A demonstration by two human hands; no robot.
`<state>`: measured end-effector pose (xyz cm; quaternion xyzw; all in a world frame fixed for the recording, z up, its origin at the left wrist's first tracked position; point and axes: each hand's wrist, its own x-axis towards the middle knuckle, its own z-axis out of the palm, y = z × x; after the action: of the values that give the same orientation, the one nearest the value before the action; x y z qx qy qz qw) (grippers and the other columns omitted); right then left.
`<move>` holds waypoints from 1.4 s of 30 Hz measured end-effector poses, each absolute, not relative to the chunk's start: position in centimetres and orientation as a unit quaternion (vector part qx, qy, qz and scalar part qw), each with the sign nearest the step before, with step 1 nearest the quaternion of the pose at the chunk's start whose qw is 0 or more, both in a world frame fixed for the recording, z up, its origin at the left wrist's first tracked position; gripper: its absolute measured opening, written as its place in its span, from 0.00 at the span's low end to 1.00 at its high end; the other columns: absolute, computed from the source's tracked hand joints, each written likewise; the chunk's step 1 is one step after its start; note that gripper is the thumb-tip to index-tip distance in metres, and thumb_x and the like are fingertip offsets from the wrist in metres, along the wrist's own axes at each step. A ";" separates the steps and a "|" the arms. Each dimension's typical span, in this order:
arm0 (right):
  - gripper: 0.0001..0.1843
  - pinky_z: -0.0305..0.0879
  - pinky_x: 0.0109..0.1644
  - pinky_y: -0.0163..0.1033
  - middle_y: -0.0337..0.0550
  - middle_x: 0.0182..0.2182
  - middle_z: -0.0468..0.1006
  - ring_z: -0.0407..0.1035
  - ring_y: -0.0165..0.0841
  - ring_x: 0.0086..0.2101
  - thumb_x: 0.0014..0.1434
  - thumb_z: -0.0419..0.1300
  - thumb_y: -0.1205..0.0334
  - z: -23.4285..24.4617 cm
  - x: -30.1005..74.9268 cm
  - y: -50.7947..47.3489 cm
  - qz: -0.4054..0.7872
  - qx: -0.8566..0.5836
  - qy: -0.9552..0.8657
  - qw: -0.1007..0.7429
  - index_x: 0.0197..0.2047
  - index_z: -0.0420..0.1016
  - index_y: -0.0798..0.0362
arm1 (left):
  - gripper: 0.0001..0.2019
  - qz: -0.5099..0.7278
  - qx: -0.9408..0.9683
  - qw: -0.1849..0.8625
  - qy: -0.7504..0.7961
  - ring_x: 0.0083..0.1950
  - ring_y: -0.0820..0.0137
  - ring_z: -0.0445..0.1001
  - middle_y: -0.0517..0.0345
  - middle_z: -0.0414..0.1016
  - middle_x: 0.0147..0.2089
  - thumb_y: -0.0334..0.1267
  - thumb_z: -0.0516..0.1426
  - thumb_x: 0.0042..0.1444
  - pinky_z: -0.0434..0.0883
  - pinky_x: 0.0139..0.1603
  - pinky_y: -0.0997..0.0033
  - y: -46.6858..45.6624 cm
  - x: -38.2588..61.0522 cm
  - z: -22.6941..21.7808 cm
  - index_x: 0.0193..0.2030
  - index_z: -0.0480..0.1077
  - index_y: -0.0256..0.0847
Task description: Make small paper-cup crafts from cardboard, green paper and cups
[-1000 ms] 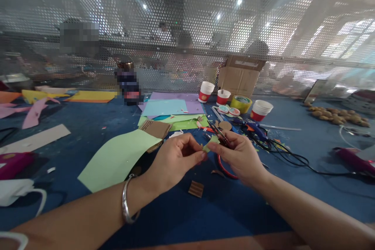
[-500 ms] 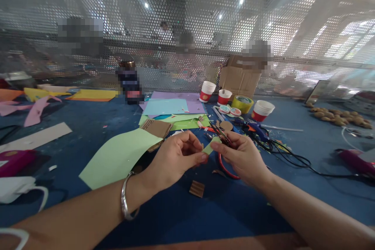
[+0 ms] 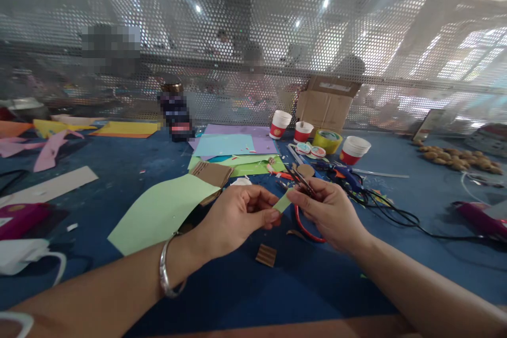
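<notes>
My left hand (image 3: 237,216) and my right hand (image 3: 328,211) meet over the blue table (image 3: 277,285), both pinching a small light green paper strip (image 3: 283,203) between thumb and forefinger. My right hand also grips red-handled scissors (image 3: 303,216), whose blades point up and away past the fingers. A silver bangle (image 3: 166,274) circles my left wrist. A large light green paper sheet (image 3: 162,211) lies just left of my left hand, and a small corrugated cardboard scrap (image 3: 265,255) rests on the table below the hands.
Coloured paper sheets (image 3: 233,148), red-and-white paper cups (image 3: 279,123), a yellow tape roll (image 3: 326,140), a blue glue gun with black cable (image 3: 352,177) and a cardboard box (image 3: 327,103) sit beyond the hands. A perforated screen (image 3: 253,37) backs the table; people sit behind it.
The green piece has been pulled out flatter between the two hands, and my left fingers have straightened along it. Both hands stay in about the same place.
</notes>
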<state>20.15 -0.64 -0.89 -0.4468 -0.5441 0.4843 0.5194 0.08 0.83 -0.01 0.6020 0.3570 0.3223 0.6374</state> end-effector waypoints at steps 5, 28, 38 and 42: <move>0.20 0.43 0.21 0.34 0.30 0.19 0.58 0.46 0.23 0.19 0.52 0.72 0.46 -0.9 20.2 -0.7 0.467 -0.457 -0.566 0.502 0.28 0.74 0.53 | 0.10 0.289 0.649 0.608 0.355 0.34 0.72 0.75 0.57 0.79 0.32 0.42 0.65 0.57 0.69 0.36 0.73 0.9 -0.1 0.1 0.37 0.75 0.37; 0.21 0.52 0.25 0.34 0.34 0.22 0.64 0.54 0.26 0.23 0.56 0.68 0.43 -1.4 20.3 -0.5 0.395 -0.466 -0.641 0.465 0.29 0.75 0.53 | 0.20 0.371 0.573 0.617 0.390 0.29 0.77 0.67 0.68 0.70 0.26 0.41 0.73 0.42 0.64 0.33 0.75 0.8 1.0 -0.5 0.35 0.68 0.38; 0.19 0.60 0.32 0.35 0.38 0.26 0.73 0.63 0.30 0.27 0.58 0.67 0.45 -1.4 20.4 -0.8 0.399 -0.451 -0.660 0.450 0.31 0.77 0.53 | 0.19 0.365 0.567 0.648 0.353 0.34 0.76 0.72 0.64 0.74 0.29 0.43 0.72 0.47 0.63 0.33 0.77 0.1 1.0 0.2 0.33 0.66 0.38; 0.18 0.55 0.26 0.33 0.36 0.22 0.68 0.58 0.27 0.23 0.58 0.67 0.46 -1.3 20.4 -0.7 0.394 -0.452 -0.635 0.487 0.30 0.76 0.53 | 0.22 0.344 0.534 0.691 0.344 0.35 0.74 0.75 0.62 0.77 0.27 0.43 0.73 0.45 0.62 0.33 0.78 -0.1 1.1 0.5 0.33 0.65 0.38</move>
<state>20.38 -0.70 -1.32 -0.4517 -0.6353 0.3944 0.4866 1.10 -0.06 0.46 0.5340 0.3445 0.3443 0.6911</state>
